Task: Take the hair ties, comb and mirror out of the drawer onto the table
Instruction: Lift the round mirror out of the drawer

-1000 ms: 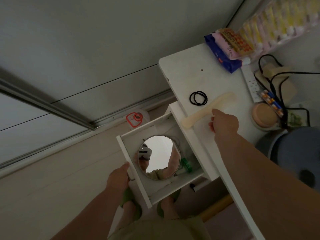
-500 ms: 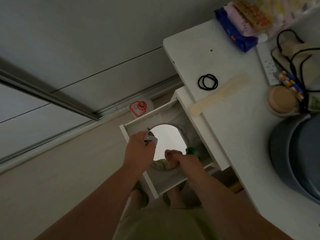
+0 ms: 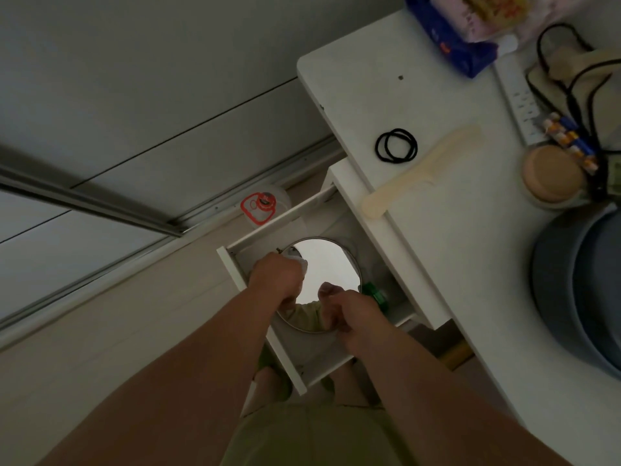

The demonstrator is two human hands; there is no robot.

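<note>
Drawer: the white pulled-out drawer (image 3: 235, 274) under the table holds the round silver-rimmed mirror (image 3: 327, 264), lying flat, and a small green thing (image 3: 374, 294) beside the mirror, on its table side.
Table: the white table (image 3: 453, 247) holds the black hair ties (image 3: 396, 145) in a small pile and the cream plastic comb (image 3: 420, 171), just beside each other. The comb's handle end sits right at the table's edge, above the drawer.
Left hand: the left hand (image 3: 277, 279) reaches down into the drawer, fingers curled at the mirror's left rim. I cannot tell if it truly grips.
Right hand: the right hand (image 3: 349, 311) is curled at the mirror's near rim, fingertips on the glass. The grip is not clear.
Room: the mirror fills most of the drawer. The table has bare space between the comb and the big blue-grey tub (image 3: 578, 290).
Far side: a blue packet (image 3: 453, 45) and black cords (image 3: 571, 79) lie near the table's back.
</note>
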